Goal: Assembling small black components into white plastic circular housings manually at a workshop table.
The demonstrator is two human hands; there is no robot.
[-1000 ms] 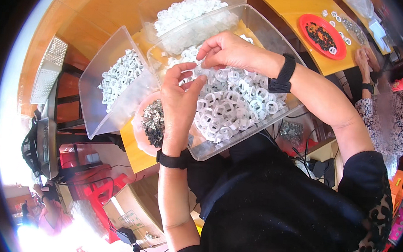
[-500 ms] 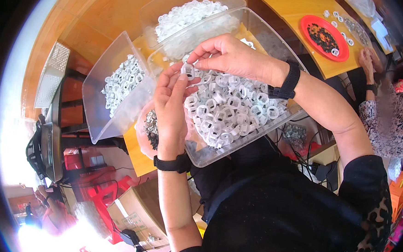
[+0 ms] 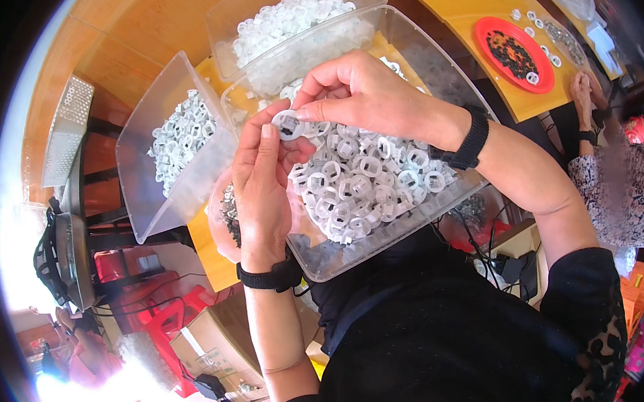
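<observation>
Above the near left part of a clear plastic bin (image 3: 407,231), both my hands meet on one small round white plastic part (image 3: 288,125) with a dark slot. My left hand (image 3: 260,164) grips it from below between thumb and fingers. From the right, my right hand (image 3: 365,93) pinches its upper edge with thumb and forefinger. A loose heap of similar white plastic parts (image 3: 367,185) fills much of the bin under my hands. Beside my left wrist is a pink bowl (image 3: 218,217) holding small metal pieces (image 3: 230,214), partly hidden by that hand.
Two more clear containers hold white parts: one at left (image 3: 136,164), one at the far side (image 3: 222,18). On a yellow table at far right lies a red plate (image 3: 482,35) with dark bits, near a co-worker's hands (image 3: 585,99). A cardboard box (image 3: 214,334) stands lower left.
The white part has turned, so its round face and dark slot now show more. Both hands have shifted slightly left in the picture, along with the containers.
</observation>
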